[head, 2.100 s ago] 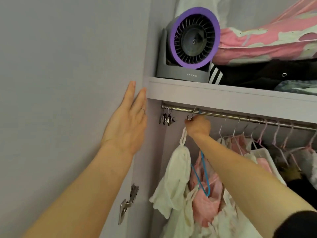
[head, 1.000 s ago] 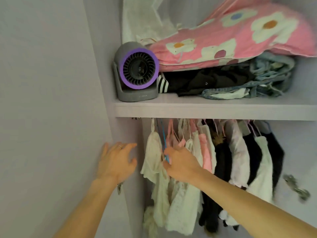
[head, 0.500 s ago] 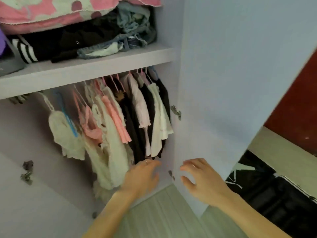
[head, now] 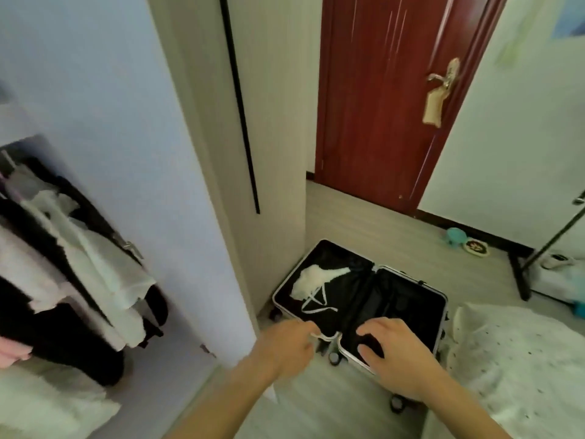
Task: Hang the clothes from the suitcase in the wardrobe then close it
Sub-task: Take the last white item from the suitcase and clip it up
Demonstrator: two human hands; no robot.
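Head view: suitcase [head: 408,299] lies open on floor [head: 364,223] beside wardrobe [head: 110,122]; white garment [head: 316,278] in its left half. Left hand [head: 285,350] and right hand [head: 395,353] apart, both empty, fingers loose. Risk: thin straps [head: 316,304] may snag or tangle on lifting.

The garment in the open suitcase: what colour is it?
The garment is white; the head view shows it.

Illumination even, soft and moderately bright; source not in view. Motion blur throughout, heaviest on the hanging clothes [head: 79,264] far left of the suitcase [head: 408,302]. Suitcase interior near black, detail lost. Verticals above the suitcase lean outward: wide-angle distortion. Sheen streaks on the red door [head: 380,99] beyond.
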